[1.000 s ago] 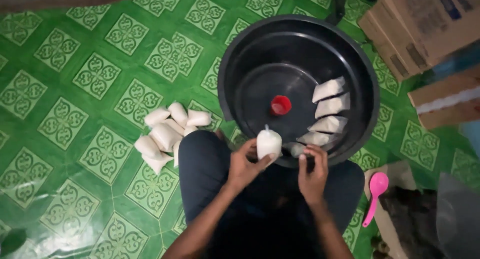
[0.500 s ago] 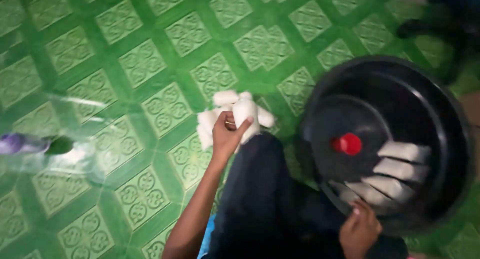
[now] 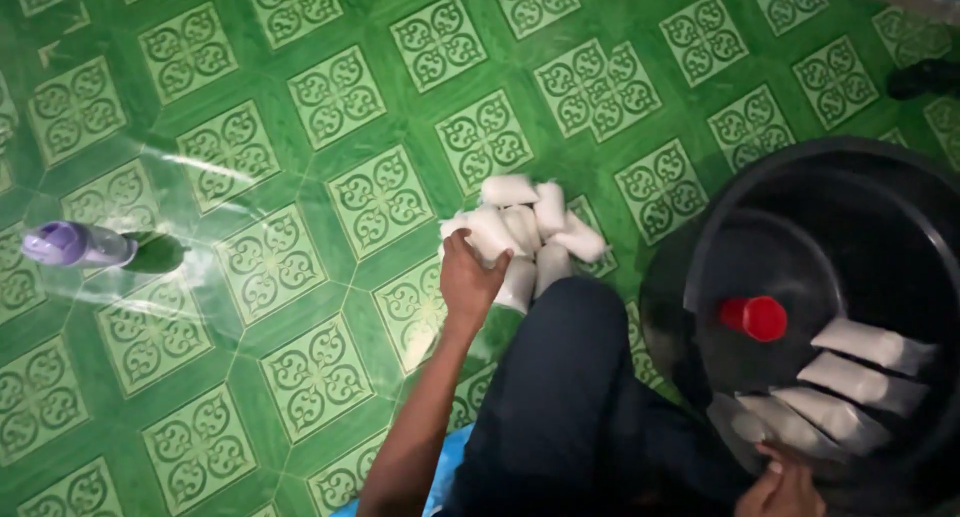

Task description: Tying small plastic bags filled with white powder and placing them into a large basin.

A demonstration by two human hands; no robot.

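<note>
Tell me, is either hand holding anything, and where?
The left hand rests on a white packet in the floor pile, fingers at its near end; a firm hold cannot be told. The right hand touches the packets in the black tub, gripping nothing visible.

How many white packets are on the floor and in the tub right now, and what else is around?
White packets in the pile on the floor: about 7, under the left hand
White packets in the black tub: about 4, near the right hand
Black tub: 1
Red cap: 1
Purple-capped bottle: 1
Total: about 14
</note>
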